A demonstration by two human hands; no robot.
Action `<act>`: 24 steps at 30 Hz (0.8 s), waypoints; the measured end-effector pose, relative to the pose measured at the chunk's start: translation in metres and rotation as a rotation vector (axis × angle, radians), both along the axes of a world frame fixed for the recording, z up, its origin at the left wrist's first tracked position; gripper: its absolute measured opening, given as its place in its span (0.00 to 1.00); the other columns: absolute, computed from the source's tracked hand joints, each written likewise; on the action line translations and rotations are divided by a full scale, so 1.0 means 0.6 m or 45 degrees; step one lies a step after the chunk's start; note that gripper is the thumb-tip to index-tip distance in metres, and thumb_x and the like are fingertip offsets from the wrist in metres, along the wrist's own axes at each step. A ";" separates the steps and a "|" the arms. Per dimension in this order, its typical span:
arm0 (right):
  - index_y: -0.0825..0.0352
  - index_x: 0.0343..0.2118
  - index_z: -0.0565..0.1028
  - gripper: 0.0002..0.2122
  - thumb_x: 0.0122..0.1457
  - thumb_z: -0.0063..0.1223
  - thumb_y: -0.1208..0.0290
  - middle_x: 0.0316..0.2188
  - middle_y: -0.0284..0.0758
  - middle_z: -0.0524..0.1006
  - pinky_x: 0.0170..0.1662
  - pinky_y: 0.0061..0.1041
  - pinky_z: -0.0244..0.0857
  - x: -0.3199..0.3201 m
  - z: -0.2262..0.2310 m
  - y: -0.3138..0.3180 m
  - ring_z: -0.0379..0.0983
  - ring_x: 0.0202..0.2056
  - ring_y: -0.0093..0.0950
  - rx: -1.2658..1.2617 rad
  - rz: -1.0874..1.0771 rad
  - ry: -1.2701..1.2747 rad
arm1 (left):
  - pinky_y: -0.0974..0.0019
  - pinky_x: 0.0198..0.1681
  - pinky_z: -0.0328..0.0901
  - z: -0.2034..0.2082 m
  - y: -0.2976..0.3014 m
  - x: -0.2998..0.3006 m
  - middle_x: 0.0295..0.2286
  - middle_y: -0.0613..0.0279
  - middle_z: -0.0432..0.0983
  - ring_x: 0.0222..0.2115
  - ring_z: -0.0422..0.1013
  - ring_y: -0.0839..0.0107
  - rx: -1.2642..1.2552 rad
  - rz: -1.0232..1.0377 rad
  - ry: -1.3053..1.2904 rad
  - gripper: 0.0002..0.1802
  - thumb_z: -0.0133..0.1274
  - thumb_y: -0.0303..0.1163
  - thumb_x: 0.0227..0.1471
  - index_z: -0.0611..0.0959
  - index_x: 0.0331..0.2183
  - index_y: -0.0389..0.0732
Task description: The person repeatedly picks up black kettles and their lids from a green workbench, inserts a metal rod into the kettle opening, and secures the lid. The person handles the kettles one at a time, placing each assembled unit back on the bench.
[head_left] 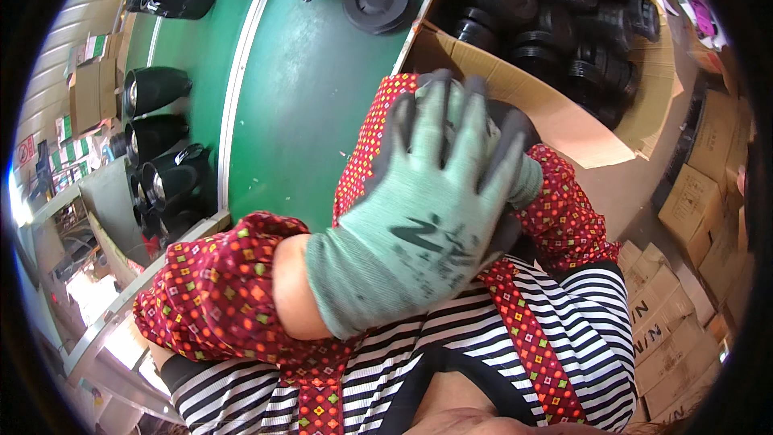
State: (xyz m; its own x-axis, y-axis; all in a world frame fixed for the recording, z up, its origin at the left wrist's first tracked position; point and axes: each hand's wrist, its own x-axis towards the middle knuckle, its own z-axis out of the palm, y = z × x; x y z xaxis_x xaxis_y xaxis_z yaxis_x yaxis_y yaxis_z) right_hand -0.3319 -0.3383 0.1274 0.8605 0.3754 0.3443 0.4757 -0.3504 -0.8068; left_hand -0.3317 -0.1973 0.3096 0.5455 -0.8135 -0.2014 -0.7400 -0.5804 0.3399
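Note:
In front of my chest, my left hand (431,193) lies across the top of my right hand, its fingers spread and reaching forward. It wears a pale green knit glove with dark grey fingertips. My right hand (527,181) wears a matching glove and is mostly covered; its green cuff shows, while its fingers are hidden. Dark grey surfaces show around the joined hands, and I cannot tell whether they are glove coating or a separate part. Nothing held is plainly visible. Beneath the hands hangs a red flower-patterned apron (370,145).
A green work surface (290,105) with white rails lies ahead. On it are a round black disc (377,3) and several glossy black housings (157,89). At the right, an open cardboard box (515,84) holds many black ribbed parts (555,40). Closed cartons (688,205) are stacked beyond.

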 end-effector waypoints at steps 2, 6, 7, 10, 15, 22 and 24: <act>0.62 0.51 0.78 0.20 0.61 0.57 0.56 0.49 0.43 0.78 0.58 0.47 0.63 -0.006 -0.001 0.008 0.73 0.50 0.45 -0.078 -0.066 -0.035 | 0.37 0.68 0.57 0.011 0.024 0.010 0.65 0.21 0.53 0.66 0.53 0.24 0.118 0.065 0.033 0.54 0.65 0.46 0.53 0.58 0.70 0.29; 0.64 0.41 0.79 0.13 0.61 0.56 0.60 0.37 0.41 0.77 0.51 0.46 0.63 -0.020 0.063 -0.004 0.73 0.42 0.43 -0.143 -0.179 -0.021 | 0.50 0.64 0.66 -0.002 0.082 0.030 0.61 0.24 0.62 0.61 0.66 0.33 -0.021 0.120 0.220 0.56 0.66 0.32 0.49 0.53 0.69 0.21; 0.64 0.40 0.79 0.15 0.59 0.59 0.57 0.36 0.40 0.77 0.50 0.45 0.63 -0.026 0.081 -0.010 0.73 0.40 0.43 -0.255 -0.200 -0.007 | 0.52 0.57 0.71 -0.001 0.087 0.038 0.55 0.29 0.69 0.54 0.73 0.38 0.067 0.160 0.316 0.54 0.66 0.38 0.52 0.56 0.68 0.21; 0.64 0.40 0.78 0.24 0.55 0.63 0.45 0.32 0.38 0.74 0.41 0.42 0.63 -0.043 0.127 -0.028 0.73 0.34 0.38 -0.514 -0.223 -0.011 | 0.53 0.39 0.75 -0.058 0.130 0.079 0.37 0.46 0.81 0.36 0.81 0.50 0.066 0.039 0.372 0.41 0.66 0.40 0.53 0.71 0.61 0.27; 0.61 0.36 0.76 0.26 0.57 0.61 0.38 0.26 0.33 0.72 0.34 0.36 0.63 -0.063 0.170 -0.041 0.73 0.28 0.31 -0.752 -0.287 0.111 | 0.53 0.38 0.73 -0.136 0.128 0.134 0.31 0.55 0.81 0.34 0.80 0.51 -0.098 -0.206 0.463 0.23 0.68 0.41 0.48 0.80 0.44 0.45; 0.59 0.34 0.76 0.26 0.60 0.56 0.35 0.26 0.31 0.75 0.35 0.35 0.66 -0.074 0.188 -0.016 0.76 0.29 0.29 -1.002 -0.357 0.262 | 0.50 0.36 0.73 -0.187 0.129 0.158 0.32 0.47 0.81 0.33 0.78 0.41 -0.293 -0.311 0.405 0.25 0.68 0.36 0.40 0.82 0.43 0.37; 0.62 0.43 0.80 0.28 0.58 0.60 0.38 0.31 0.34 0.77 0.42 0.39 0.68 -0.065 0.181 -0.021 0.77 0.35 0.33 -0.904 -0.378 0.252 | 0.50 0.37 0.73 -0.176 0.132 0.153 0.33 0.44 0.81 0.34 0.78 0.40 -0.304 -0.254 0.365 0.25 0.66 0.34 0.42 0.82 0.44 0.36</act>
State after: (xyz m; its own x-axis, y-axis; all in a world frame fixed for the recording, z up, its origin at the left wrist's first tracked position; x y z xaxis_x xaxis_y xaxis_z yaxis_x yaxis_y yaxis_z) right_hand -0.3710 -0.3512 0.2361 0.9793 0.1931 -0.0613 0.1528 -0.9025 -0.4027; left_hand -0.2399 -0.1182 0.2037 0.3221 -0.9396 -0.1154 -0.6856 -0.3156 0.6560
